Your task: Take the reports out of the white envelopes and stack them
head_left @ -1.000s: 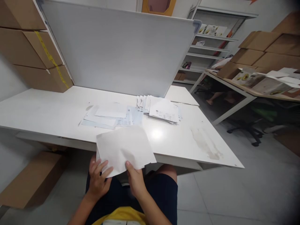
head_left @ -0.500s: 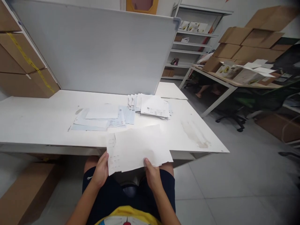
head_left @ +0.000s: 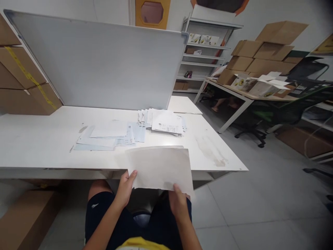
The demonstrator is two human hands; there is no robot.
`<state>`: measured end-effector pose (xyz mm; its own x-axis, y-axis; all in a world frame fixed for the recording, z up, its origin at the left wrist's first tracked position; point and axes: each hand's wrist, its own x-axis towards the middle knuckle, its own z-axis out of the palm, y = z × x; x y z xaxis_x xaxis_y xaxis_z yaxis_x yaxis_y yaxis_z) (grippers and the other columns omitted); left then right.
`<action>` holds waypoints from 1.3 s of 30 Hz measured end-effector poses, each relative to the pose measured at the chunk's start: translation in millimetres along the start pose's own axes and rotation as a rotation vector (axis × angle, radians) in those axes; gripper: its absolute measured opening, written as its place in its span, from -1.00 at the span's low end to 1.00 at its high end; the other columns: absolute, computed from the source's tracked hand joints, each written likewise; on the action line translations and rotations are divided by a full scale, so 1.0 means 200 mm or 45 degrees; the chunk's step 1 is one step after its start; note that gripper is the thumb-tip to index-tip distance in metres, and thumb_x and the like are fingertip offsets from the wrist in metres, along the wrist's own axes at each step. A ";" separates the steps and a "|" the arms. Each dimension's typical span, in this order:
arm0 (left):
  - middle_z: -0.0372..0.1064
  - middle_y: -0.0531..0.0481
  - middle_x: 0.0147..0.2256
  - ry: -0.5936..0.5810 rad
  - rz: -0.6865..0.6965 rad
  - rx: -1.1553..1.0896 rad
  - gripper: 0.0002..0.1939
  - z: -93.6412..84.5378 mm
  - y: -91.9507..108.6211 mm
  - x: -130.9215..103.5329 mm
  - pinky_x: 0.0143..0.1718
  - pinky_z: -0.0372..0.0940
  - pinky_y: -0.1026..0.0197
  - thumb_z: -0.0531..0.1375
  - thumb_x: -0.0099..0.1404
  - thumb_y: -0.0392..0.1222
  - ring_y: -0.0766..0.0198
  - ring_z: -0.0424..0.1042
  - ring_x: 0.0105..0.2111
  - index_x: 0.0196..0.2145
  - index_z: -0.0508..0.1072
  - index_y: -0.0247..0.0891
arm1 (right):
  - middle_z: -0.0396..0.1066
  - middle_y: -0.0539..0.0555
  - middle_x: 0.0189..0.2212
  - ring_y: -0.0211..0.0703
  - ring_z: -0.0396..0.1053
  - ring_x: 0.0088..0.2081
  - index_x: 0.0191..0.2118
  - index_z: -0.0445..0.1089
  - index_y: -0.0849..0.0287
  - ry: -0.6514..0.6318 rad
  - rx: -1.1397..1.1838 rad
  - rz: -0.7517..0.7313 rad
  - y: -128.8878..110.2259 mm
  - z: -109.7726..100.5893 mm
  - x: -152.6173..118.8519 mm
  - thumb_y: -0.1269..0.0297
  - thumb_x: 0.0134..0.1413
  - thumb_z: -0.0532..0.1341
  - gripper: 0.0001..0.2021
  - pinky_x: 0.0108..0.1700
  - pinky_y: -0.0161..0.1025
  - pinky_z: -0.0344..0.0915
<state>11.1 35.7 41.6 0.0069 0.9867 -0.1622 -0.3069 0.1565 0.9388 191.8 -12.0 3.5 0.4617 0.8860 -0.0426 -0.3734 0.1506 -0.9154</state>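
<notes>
Both of my hands hold a sheaf of paper sheets (head_left: pixel 160 166) over the table's front edge, tilted up toward me with a blank side showing. My left hand (head_left: pixel 126 187) pinches the lower left corner, thumb on top. At the lower right edge, my right hand (head_left: pixel 178 201) grips the sheets with its thumb on the face; its other fingers are hidden beneath. Beyond the sheaf, white and bluish papers (head_left: pixel 104 137) lie spread on the table. To their right sits a thicker pile of printed papers (head_left: pixel 166 123), its left side fanned out.
A whiteboard (head_left: pixel 104 66) stands upright on the white table (head_left: pixel 39 146), beside stacked cardboard boxes (head_left: pixel 31 83). Another carton (head_left: pixel 33 211) rests on the floor at left. At right are an office chair (head_left: pixel 260 121), a table with boxes (head_left: pixel 265 62) and a metal shelf (head_left: pixel 203 45).
The sheets in my hands have been squared together and tilted up; the printed strip at their left no longer shows. My left hand has moved right, nearer my right hand. The view has shifted slightly.
</notes>
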 end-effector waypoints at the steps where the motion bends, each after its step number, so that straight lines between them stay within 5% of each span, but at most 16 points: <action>1: 0.52 -0.19 -0.16 0.006 0.016 0.012 -0.50 -0.01 0.00 0.01 0.06 0.24 0.00 0.29 0.13 0.11 -0.02 0.44 -0.05 -0.11 0.51 -0.34 | 0.43 0.18 0.04 0.11 0.37 0.08 0.18 0.28 0.12 0.017 -0.032 -0.055 -0.03 -0.03 0.03 -0.09 -0.01 0.23 -0.34 0.14 0.12 0.26; 6: 0.53 -0.13 -0.25 0.175 0.223 0.160 -0.56 0.02 0.01 0.04 0.03 0.26 0.08 0.25 0.15 0.16 -0.01 0.43 -0.09 -0.26 0.55 -0.30 | 0.36 0.17 0.12 0.07 0.29 0.14 0.11 0.32 0.12 -0.034 -0.441 -0.254 -0.19 -0.15 0.19 0.09 -0.05 0.33 -0.43 0.17 0.04 0.22; 12: 0.47 -0.14 -0.16 0.044 0.764 0.496 -0.59 0.29 0.08 0.11 -0.09 0.32 0.12 0.08 0.32 0.08 0.09 0.43 -0.11 -0.08 0.44 -0.27 | 0.40 0.22 0.05 0.04 0.34 0.07 0.09 0.34 0.15 -0.065 -0.459 -0.459 -0.36 -0.21 0.45 0.10 -0.06 0.33 -0.44 0.13 0.04 0.23; 16: 0.45 -0.13 -0.18 -0.010 0.946 0.721 -0.74 0.41 0.01 0.19 -0.10 0.32 0.11 0.08 0.34 -0.05 0.13 0.43 -0.14 -0.12 0.42 -0.22 | 0.42 0.20 0.01 0.02 0.34 0.04 0.09 0.31 0.14 0.036 -0.380 -0.435 -0.31 -0.24 0.56 0.10 -0.07 0.31 -0.44 0.10 0.03 0.23; 21: 0.44 -0.13 -0.24 -0.068 0.843 0.795 -0.74 0.43 -0.14 0.30 -0.13 0.32 0.08 0.10 0.32 -0.06 0.10 0.43 -0.19 -0.15 0.42 -0.25 | 0.45 0.13 -0.15 -0.05 0.36 -0.08 -0.03 0.34 0.16 0.051 -0.388 -0.398 -0.18 -0.26 0.59 0.13 -0.10 0.29 -0.54 -0.02 -0.09 0.28; 27: 0.45 -0.15 -0.22 -0.152 0.684 0.636 -0.68 0.40 -0.24 0.36 -0.11 0.30 0.11 0.13 0.29 0.00 0.12 0.44 -0.19 -0.13 0.44 -0.27 | 0.45 0.04 -0.33 -0.12 0.36 -0.21 -0.22 0.40 0.18 0.257 -0.250 -0.447 -0.19 -0.29 0.59 0.14 -0.07 0.26 -0.72 -0.12 -0.18 0.26; 34: 0.49 -0.19 -0.14 -0.351 0.549 0.849 -0.65 0.43 -0.18 0.39 -0.03 0.27 0.05 0.10 0.29 -0.05 0.05 0.43 -0.10 -0.07 0.47 -0.28 | 0.49 0.05 -0.37 -0.07 0.37 -0.23 -0.30 0.46 0.19 0.048 -0.378 -0.312 -0.23 -0.35 0.64 0.09 -0.13 0.29 -0.71 -0.13 -0.16 0.28; 39: 0.53 -0.17 -0.25 -0.299 0.459 0.786 -0.65 0.41 -0.08 0.20 -0.10 0.30 0.08 0.11 0.30 -0.02 0.06 0.47 -0.22 -0.16 0.53 -0.30 | 0.53 0.09 -0.32 0.00 0.39 -0.19 -0.26 0.50 0.17 0.051 -0.474 -0.225 -0.31 -0.40 0.55 0.01 -0.17 0.32 -0.63 -0.11 -0.13 0.31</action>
<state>95.0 76.8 45.5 0.2308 0.9539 0.1917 0.2601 -0.2503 0.9326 329.2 41.3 22.9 0.5265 0.8417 0.1195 0.0278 0.1235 -0.9920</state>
